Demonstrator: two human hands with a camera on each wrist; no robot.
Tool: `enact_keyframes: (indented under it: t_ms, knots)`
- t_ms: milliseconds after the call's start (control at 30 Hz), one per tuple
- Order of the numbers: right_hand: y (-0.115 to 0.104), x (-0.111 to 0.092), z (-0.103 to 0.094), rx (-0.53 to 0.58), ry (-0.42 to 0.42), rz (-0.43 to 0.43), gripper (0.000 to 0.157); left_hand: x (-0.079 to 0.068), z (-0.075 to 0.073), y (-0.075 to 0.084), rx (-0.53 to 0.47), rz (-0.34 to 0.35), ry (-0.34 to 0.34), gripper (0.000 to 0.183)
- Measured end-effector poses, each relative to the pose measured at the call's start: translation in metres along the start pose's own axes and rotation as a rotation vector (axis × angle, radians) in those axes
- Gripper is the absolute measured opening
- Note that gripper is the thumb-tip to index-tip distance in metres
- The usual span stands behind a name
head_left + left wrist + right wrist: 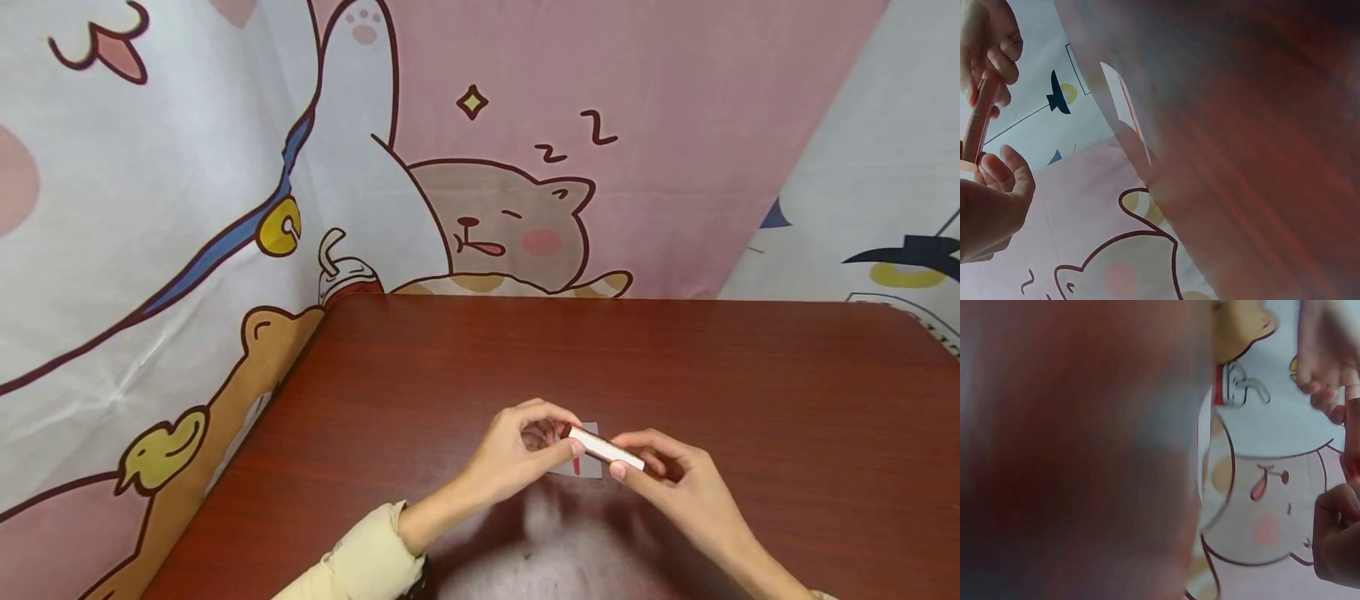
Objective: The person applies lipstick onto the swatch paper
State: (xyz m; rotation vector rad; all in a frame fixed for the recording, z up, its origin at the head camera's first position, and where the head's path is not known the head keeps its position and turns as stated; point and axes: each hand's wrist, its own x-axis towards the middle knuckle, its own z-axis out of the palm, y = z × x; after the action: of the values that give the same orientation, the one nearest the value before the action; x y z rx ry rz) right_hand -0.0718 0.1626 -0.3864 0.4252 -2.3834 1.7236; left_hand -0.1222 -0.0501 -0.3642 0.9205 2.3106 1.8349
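Observation:
Over the table, both hands hold a small slim box (606,448) with a white long side and dark edges, tilted down to the right in the head view. My left hand (513,454) pinches its left end between thumb and fingers. At the other end, the thumb and fingers of my right hand (690,483) grip it. Its face looks brownish in the left wrist view, where the same box (980,119) spans the two hands. Below it lies a white card (589,468) with a red stroke, partly hidden by the box and left hand.
The dark red-brown wooden table (450,358) reaches back to a cloth backdrop (675,125) printed with cartoon animals. Along the left edge of the table hangs more of this printed cloth (172,333). A pale yellow sleeve (367,554) covers the left forearm.

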Motion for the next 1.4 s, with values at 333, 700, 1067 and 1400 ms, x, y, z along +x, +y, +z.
enact_keyframes:
  t_ms: [333, 700, 1067, 1400]
  knots:
    - [0.008, 0.029, -0.008, -0.149, -0.082, -0.102, 0.020, -0.001, -0.011, -0.005, -0.072, -0.097, -0.006, 0.033]
    - [0.052, 0.084, -0.014, -0.187, -0.011, -0.086, 0.024, -0.030, -0.043, -0.022, -0.125, -0.261, 0.174, 0.025]
    - [0.079, 0.123, -0.007, -0.255, -0.150, 0.069, 0.029, -0.046, -0.055, -0.021, -0.093, -0.287, 0.078, 0.020]
    - [0.084, 0.129, 0.005, -0.011, -0.286, 0.332, 0.026, -0.049, -0.055, -0.019, -0.081, -0.299, 0.025, 0.019]
